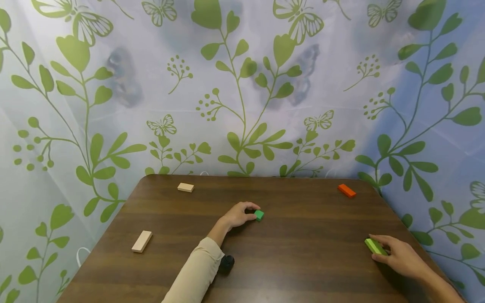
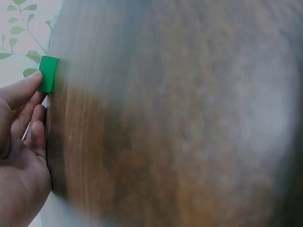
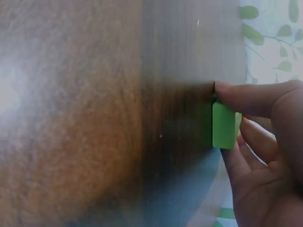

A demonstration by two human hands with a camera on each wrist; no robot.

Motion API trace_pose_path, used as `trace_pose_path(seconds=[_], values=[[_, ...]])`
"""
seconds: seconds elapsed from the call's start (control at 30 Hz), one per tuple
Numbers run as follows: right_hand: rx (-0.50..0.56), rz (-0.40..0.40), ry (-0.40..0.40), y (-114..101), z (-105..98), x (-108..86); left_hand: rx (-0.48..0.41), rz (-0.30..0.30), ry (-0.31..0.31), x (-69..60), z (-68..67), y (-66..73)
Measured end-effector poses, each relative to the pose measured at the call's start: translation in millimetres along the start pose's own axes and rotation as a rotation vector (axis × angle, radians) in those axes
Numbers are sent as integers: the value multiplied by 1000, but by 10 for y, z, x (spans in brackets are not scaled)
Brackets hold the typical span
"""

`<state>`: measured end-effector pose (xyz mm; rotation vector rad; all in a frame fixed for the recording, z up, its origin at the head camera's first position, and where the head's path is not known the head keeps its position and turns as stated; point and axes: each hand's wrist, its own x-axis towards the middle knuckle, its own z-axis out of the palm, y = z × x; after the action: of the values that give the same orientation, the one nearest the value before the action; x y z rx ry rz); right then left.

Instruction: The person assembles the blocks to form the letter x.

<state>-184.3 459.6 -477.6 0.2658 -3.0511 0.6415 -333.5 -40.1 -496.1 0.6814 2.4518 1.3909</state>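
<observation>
Near the middle of the table, my left hand (image 1: 238,215) pinches a small green block (image 1: 259,215) between thumb and fingers. The left wrist view shows the thumb against one face of that green block (image 2: 48,74), with the other fingers behind. Toward the table's right edge, my right hand (image 1: 401,254) grips a light green block (image 1: 376,246) by its sides. In the right wrist view, thumb and fingers hold the light green block (image 3: 223,125) from opposite sides, its end face toward the tabletop's middle.
An orange-red block (image 1: 346,190) lies at the back right of the brown table (image 1: 295,235). One pale wooden block (image 1: 185,187) is at the back left, another (image 1: 142,241) at the left. A black object (image 1: 226,264) shows beside the left sleeve. A leaf-patterned curtain (image 1: 257,101) hangs behind.
</observation>
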Motion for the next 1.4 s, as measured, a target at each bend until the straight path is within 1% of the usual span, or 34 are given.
trace_pose_path(seconds=[0.13, 0.2, 0.27, 0.4, 0.5, 0.6, 0.77, 0.83, 0.97, 1.1, 1.13, 1.4], values=[[-25, 3, 13, 2, -29, 19, 14, 9, 2, 8, 7, 4], [-28, 14, 21, 13, -31, 11, 18, 5, 0, 8, 15, 5], [-7, 20, 18, 25, -29, -1, 18, -1, -1, 5, 25, 8], [64, 54, -14, 50, -24, -14, 20, -7, 1, 2, 51, 3], [115, 77, -49, 62, -34, 0, 14, -3, -2, 0, 64, 6], [168, 112, -65, 49, -42, 42, -2, -1, 1, -2, 62, 15], [183, 128, -63, -22, -38, 112, -15, 6, -8, 4, 49, 14], [186, 108, -58, -55, -34, 137, -15, 6, -16, 4, 45, 1], [230, 71, -62, -121, -33, 215, -21, 5, -16, 0, 32, -27], [231, 19, -62, -185, -42, 312, -22, 16, -8, 5, 11, -30], [231, 5, -65, -201, -41, 334, -23, 10, -9, 6, 5, -28], [247, -40, -75, -354, -17, 467, -7, -10, -11, 4, 11, -19]])
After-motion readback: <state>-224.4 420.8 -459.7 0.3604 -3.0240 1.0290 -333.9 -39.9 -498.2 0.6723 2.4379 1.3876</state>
